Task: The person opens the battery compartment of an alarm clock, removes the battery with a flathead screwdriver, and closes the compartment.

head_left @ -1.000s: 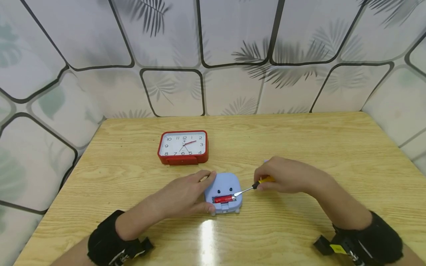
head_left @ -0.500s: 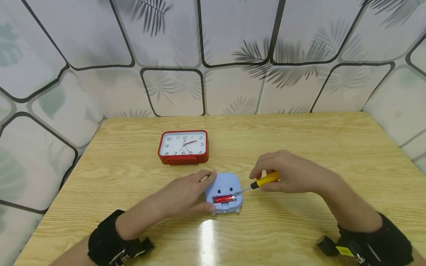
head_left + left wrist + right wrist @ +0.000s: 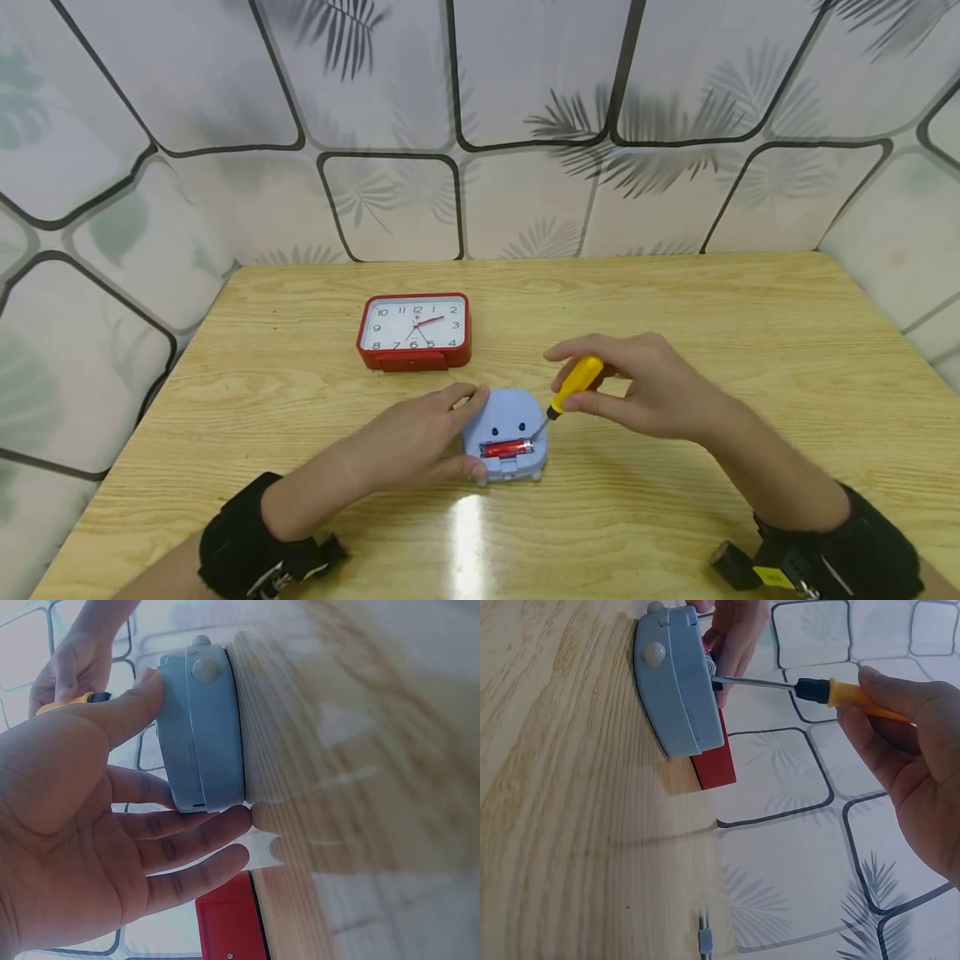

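A small light-blue clock (image 3: 512,408) lies with its back up, showing two dark knobs and an uncovered battery slot. In the slot sits a red battery (image 3: 506,449). My left hand (image 3: 420,437) holds the clock's left side between thumb and fingers. In my right hand (image 3: 645,387) is a yellow-handled screwdriver (image 3: 579,382), pinched by thumb and fingers and tilted steeply. Its metal shaft reaches down to the battery's right end. From the right wrist view, the screwdriver (image 3: 829,691) points into the slot; the exact contact at the tip is too small to tell.
A red alarm clock (image 3: 412,332) stands behind the left hand on the wooden table (image 3: 750,333). A small grey-blue piece with metal prongs (image 3: 705,940) lies on the table in the right wrist view. A patterned backdrop (image 3: 525,200) borders the table's far edge.
My right hand first drew back and showed more of the screwdriver's handle, then raised the handle from nearly flat to steep. The tip stays near the battery's right end. My left hand keeps still.
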